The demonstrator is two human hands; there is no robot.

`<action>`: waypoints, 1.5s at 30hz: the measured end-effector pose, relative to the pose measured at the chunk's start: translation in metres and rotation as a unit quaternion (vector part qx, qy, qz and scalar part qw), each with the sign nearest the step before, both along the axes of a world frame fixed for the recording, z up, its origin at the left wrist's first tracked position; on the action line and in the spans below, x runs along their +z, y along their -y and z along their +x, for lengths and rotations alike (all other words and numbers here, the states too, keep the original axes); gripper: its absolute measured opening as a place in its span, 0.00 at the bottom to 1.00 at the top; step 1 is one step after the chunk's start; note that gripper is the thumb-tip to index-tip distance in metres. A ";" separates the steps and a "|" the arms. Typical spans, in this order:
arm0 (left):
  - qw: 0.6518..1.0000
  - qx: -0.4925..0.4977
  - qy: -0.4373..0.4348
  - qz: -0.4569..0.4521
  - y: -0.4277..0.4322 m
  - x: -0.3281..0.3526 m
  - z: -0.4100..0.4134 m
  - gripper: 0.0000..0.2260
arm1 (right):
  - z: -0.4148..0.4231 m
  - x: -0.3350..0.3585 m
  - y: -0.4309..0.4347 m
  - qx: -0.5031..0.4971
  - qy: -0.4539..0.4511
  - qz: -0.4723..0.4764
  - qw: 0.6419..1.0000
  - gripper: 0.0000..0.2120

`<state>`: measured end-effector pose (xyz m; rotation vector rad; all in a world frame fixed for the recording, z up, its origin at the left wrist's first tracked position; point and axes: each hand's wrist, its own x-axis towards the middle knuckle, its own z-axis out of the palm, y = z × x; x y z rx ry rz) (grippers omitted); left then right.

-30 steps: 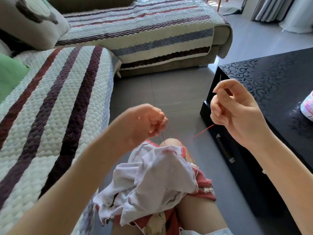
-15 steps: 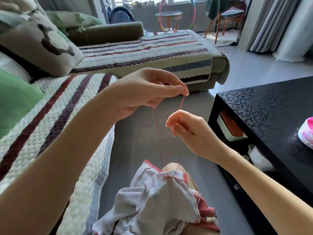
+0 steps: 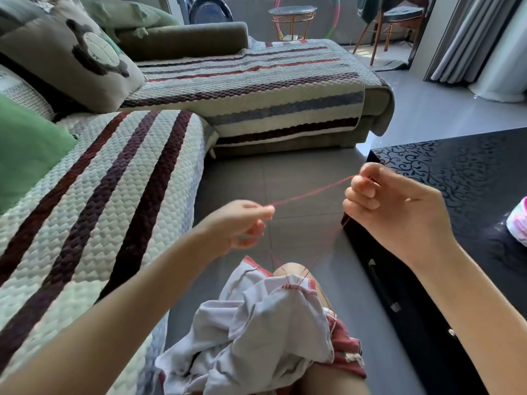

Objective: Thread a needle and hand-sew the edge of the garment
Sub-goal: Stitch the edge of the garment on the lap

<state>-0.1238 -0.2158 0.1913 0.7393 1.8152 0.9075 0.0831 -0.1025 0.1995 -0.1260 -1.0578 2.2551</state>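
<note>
Head view: left hand (image 3: 242, 223) and right hand (image 3: 390, 206) pinch red thread (image 3: 310, 193) taut.

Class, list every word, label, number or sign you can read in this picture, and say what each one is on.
None can be read.
The pink-and-white item at the right edge: markings too blurred to tell.
The grey cushion: a picture, no letters.
The black table: a scroll pattern, no words.
</note>
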 end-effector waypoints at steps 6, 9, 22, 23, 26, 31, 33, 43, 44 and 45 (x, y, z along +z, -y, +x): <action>0.984 -0.172 0.002 -0.055 0.049 -0.045 0.038 0.24 | 0.006 -0.035 -0.033 -0.125 0.177 -0.096 0.972 0.10; 0.989 -0.139 0.042 -0.005 0.053 -0.049 0.047 0.17 | 0.007 -0.050 -0.045 -0.131 0.266 -0.131 0.946 0.14; 0.974 0.126 0.190 0.016 0.071 -0.056 0.038 0.07 | 0.022 -0.164 -0.107 -0.188 0.477 -0.309 0.801 0.10; 0.972 0.133 0.191 0.015 0.072 -0.055 0.038 0.08 | 0.022 -0.171 -0.108 -0.201 0.453 -0.332 0.803 0.11; 0.970 0.144 0.198 0.015 0.074 -0.053 0.036 0.08 | 0.030 -0.193 -0.120 -0.277 0.348 -0.406 0.799 0.15; 0.974 0.135 0.180 0.019 0.070 -0.054 0.041 0.06 | 0.023 -0.195 -0.099 -0.385 0.569 -0.088 0.721 0.07; 0.976 0.125 0.176 0.026 0.067 -0.053 0.042 0.08 | -0.003 -0.168 -0.063 -0.287 0.529 0.100 0.792 0.08; 0.985 0.106 0.129 0.050 0.067 -0.042 0.046 0.11 | -0.023 -0.102 0.044 0.111 0.330 0.326 0.879 0.06; 0.985 0.106 0.128 0.049 0.067 -0.041 0.046 0.10 | -0.022 -0.099 0.044 0.108 0.321 0.315 0.887 0.07; 0.985 0.104 0.127 0.047 0.067 -0.040 0.046 0.09 | -0.019 -0.094 0.042 0.106 0.314 0.301 0.894 0.09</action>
